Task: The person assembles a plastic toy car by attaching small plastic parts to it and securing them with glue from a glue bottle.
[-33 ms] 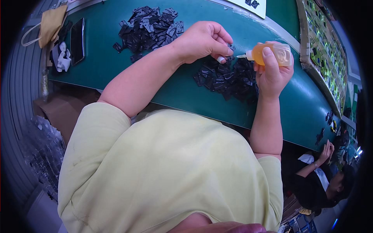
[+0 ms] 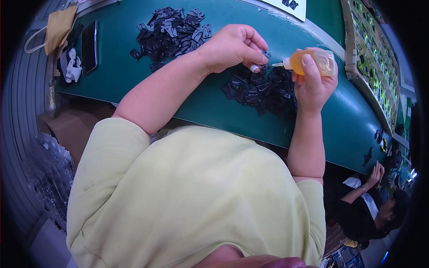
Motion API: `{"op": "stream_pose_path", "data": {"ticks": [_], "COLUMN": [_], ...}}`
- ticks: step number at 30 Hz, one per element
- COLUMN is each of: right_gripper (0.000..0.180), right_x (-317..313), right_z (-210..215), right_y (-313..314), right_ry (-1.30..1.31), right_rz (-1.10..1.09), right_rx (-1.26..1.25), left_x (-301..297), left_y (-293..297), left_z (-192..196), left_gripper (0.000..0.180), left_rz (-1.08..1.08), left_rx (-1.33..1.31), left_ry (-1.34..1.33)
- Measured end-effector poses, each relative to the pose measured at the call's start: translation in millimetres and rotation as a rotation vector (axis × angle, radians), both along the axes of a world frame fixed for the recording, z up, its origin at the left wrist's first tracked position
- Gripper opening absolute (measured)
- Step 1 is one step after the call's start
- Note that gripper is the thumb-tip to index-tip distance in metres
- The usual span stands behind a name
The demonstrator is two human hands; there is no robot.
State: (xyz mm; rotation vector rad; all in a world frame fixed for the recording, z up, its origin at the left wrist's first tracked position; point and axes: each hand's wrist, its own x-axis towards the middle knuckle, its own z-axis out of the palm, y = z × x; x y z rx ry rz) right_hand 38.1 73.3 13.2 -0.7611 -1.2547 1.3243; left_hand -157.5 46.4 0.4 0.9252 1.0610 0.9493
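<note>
My right hand (image 2: 315, 87) is wrapped round a squeeze bottle (image 2: 325, 62) of amber liquid, held on its side. Its thin pale nozzle points left, close to the fingertips of my left hand (image 2: 237, 48). Those fingers are pinched on a small black plastic piece (image 2: 267, 54), mostly hidden behind them. A white wrap covers one fingertip of that hand. Below both hands lies a heap of black plastic pieces (image 2: 259, 91). Another heap of similar pieces (image 2: 172, 33) is beyond my left forearm.
The green table (image 2: 111, 58) bears a dark phone (image 2: 89, 47) at the left, beside a crumpled white item (image 2: 73, 67). A white board (image 2: 286, 6) lies at the far edge. Along the right stands a long patterned panel (image 2: 373, 58). A co-worker's hand (image 2: 375, 174) rests by the table's right end.
</note>
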Motion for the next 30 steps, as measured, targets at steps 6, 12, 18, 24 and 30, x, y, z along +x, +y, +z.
{"op": "stream_pose_path", "data": {"ticks": [6, 12, 18, 24, 30], "right_gripper": [0.017, 0.018, 0.020, 0.022, 0.021], "right_x": [0.1, -2.2, 13.9, 24.2, 22.0], "right_z": [-0.3, 1.0, 4.6, 7.1, 9.5], "right_y": [-1.7, -4.4, 16.1, 20.3, 14.7], "right_ry": [-0.013, -0.114, 0.199, 0.366, 0.382], "right_rz": [0.017, -0.045, -0.052, -0.117, -0.142], "right_rx": [-0.003, 0.059, -0.108, -0.210, -0.216], "left_x": [0.5, -0.3, -1.0, 5.2, 9.8], "left_y": [-1.4, 0.8, 2.0, 19.2, 107.9], "left_z": [-0.4, -0.3, 2.8, 8.2, 12.0], "left_gripper": [0.027, 0.026, 0.025, 0.028, 0.027], "left_rz": [-0.001, -0.002, 0.002, 0.089, 0.316], "left_rx": [-0.007, -0.024, -0.011, 0.032, 0.188], "left_ry": [-0.015, -0.020, -0.002, -0.021, 0.313]}}
